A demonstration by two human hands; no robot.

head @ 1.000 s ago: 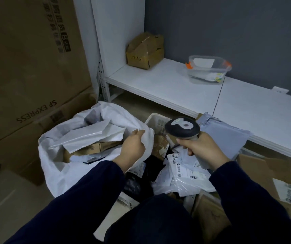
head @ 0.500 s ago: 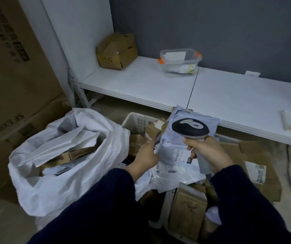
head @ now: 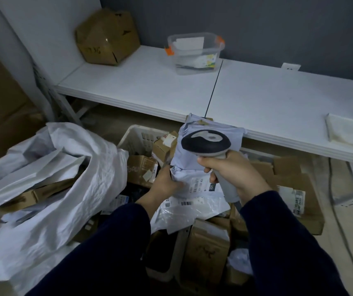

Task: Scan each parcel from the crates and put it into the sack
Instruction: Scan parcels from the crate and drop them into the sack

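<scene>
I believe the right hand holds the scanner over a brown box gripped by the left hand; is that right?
Not quite: the head view shows the left hand gripping a pale grey mailer bag, under the scanner in the right hand.

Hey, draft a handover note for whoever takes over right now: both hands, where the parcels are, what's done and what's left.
Left hand grips the grey mailer by its lower edge, above the crates.
Right hand holds the scanner, its head over that mailer.
Sack open at the left, several parcels already inside.
To do: scan this mailer, sack it, then the boxes in the crates.
</scene>
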